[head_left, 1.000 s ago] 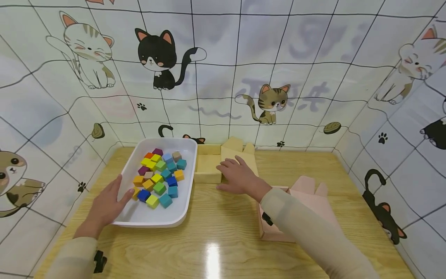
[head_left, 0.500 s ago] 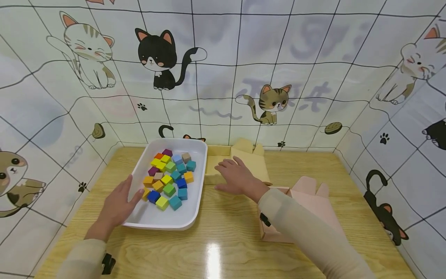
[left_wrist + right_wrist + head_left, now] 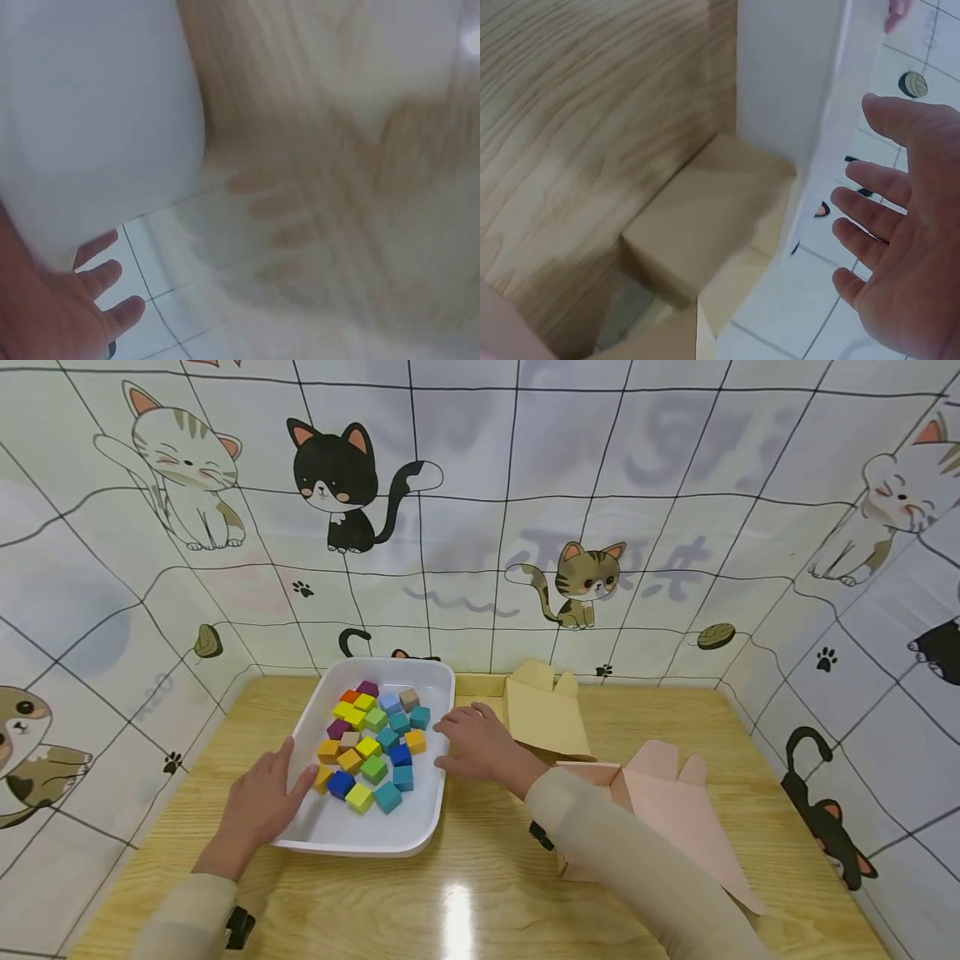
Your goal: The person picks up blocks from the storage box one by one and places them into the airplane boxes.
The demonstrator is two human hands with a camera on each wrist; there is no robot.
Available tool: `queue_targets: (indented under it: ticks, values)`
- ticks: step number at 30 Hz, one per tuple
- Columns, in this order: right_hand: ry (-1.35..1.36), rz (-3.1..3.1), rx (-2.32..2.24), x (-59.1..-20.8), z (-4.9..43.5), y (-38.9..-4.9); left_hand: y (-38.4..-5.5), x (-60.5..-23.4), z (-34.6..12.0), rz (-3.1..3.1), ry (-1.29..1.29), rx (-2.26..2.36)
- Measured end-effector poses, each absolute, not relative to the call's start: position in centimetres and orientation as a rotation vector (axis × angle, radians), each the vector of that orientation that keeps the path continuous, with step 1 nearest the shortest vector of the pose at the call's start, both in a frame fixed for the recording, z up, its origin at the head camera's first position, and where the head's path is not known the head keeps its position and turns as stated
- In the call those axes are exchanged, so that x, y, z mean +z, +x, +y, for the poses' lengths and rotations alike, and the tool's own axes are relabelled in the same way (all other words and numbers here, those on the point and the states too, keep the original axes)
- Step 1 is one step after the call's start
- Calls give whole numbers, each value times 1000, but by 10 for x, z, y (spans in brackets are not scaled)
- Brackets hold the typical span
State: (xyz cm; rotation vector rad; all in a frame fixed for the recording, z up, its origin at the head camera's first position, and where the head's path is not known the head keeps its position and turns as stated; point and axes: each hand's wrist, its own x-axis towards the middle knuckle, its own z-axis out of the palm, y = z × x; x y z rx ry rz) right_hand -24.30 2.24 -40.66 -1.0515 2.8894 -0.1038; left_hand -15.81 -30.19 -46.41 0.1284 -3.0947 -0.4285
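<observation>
Here, a smooth white tray (image 3: 422,808) of coloured cubes (image 3: 374,769) sits on a wood-grained table (image 3: 360,902) between a person's left hand (image 3: 255,797) and right hand (image 3: 480,747)

The round-cornered tray holds sharp-edged cubes, loosely clustered; the left hand, fingers long and thumb spread over the rim, rests at its left wall; the right hand, fingers straight and apart, is at the right rim, contact unclear, near a yellow cardboard box (image 3: 551,714) and a pink cardboard box (image 3: 678,814), its tabbed lid laid back
</observation>
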Motion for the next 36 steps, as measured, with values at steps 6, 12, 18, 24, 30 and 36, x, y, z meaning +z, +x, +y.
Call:
queue_targets:
  ticks: [6, 12, 18, 24, 30, 36]
  values:
    - [-1096, 2871, 0, -418, -6, -244, -173, -456, -313, -3080, 25, -383]
    - [-1169, 2848, 83, -432, -27, -240, -177, -461, -317, -3168, -17, -387]
    - [-1133, 2853, 110, -441, -42, -240, -175, -465, -324, -3172, 0, -306]
    - [-1109, 2858, 166, -445, -52, -239, -173, -463, -327, -3163, 2, -286]
    - [-1101, 2868, 198, -448, -60, -238, -171, -462, -327, -3147, -1, -307]
    - [-1099, 2876, 219, -451, -62, -240, -172, -465, -323, -3132, -12, -356]
